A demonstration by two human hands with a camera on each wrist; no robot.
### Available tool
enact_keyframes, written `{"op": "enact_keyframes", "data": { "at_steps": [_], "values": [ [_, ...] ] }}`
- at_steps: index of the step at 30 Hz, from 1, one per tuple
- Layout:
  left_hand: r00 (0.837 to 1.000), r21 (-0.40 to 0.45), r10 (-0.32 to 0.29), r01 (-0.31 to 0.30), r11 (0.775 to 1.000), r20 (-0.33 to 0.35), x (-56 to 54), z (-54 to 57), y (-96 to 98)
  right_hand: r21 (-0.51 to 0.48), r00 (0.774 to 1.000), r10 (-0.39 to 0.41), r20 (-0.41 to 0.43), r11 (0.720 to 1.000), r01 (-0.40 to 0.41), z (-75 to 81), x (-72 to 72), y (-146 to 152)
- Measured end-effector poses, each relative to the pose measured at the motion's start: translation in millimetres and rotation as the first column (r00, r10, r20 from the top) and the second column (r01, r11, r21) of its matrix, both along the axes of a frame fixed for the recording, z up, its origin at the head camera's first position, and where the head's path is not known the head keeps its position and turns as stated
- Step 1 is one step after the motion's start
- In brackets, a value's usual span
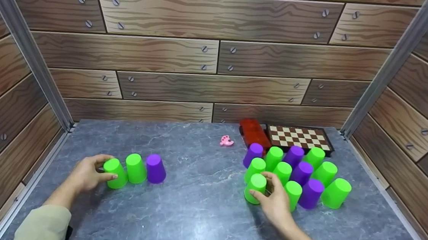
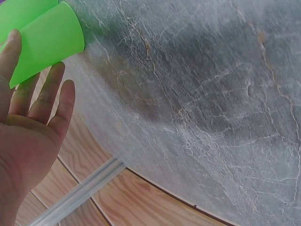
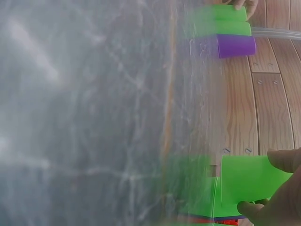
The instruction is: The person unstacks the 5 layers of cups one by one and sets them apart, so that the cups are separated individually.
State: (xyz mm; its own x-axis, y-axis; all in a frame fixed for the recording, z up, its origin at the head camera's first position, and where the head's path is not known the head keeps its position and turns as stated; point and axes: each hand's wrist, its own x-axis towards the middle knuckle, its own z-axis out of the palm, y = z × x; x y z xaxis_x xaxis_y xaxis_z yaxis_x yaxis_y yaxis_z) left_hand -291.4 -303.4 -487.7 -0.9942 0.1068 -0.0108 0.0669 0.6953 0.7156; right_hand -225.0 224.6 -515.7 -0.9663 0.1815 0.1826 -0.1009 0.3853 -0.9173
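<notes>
On the left, my left hand (image 1: pixel 86 174) holds an upside-down green cup (image 1: pixel 117 175) between thumb and fingers. A second green cup (image 1: pixel 136 169) and a purple cup (image 1: pixel 156 169) stand beside it in a short row. The left wrist view shows the thumb across the held cup (image 2: pixel 51 40) and the fingers on its other side. At the right, my right hand (image 1: pixel 278 204) grips another green cup (image 1: pixel 255 190) at the near left corner of a cluster of upside-down green and purple cups. The right wrist view shows thumb and fingers pinching this cup (image 3: pixel 251 176).
Behind the cluster lie a red toy car (image 1: pixel 253 133) and a checkered board (image 1: pixel 299 137). A small pink toy (image 1: pixel 227 141) sits left of the car. Wood-patterned walls (image 1: pixel 165 55) enclose the grey marbled table (image 1: pixel 191 210) at the back and both sides.
</notes>
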Motion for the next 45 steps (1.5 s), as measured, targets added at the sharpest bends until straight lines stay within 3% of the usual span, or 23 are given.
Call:
{"op": "enact_keyframes", "data": {
  "at_steps": [16,35,40,45],
  "values": [
    [0.999,-0.006,0.010,-0.009,1.000,0.035,1.1,2.7,2.3,0.027,0.999,-0.013,0.039,1.000,0.012,-2.3,4.0,4],
    [1.000,-0.009,-0.006,0.006,1.000,-0.001,2.1,-0.7,-0.1,0.026,1.000,-0.012,0.024,1.000,0.011,-3.8,5.0,5],
    [1.000,-0.009,0.001,-0.001,1.000,0.022,1.9,0.5,0.1,0.028,1.000,-0.009,0.002,1.000,0.009,2.5,6.6,5],
    [1.000,-0.009,0.005,-0.005,1.000,0.029,1.0,1.5,0.9,0.048,1.000,-0.012,0.004,0.999,0.012,20.2,8.3,5]
  ]
}}
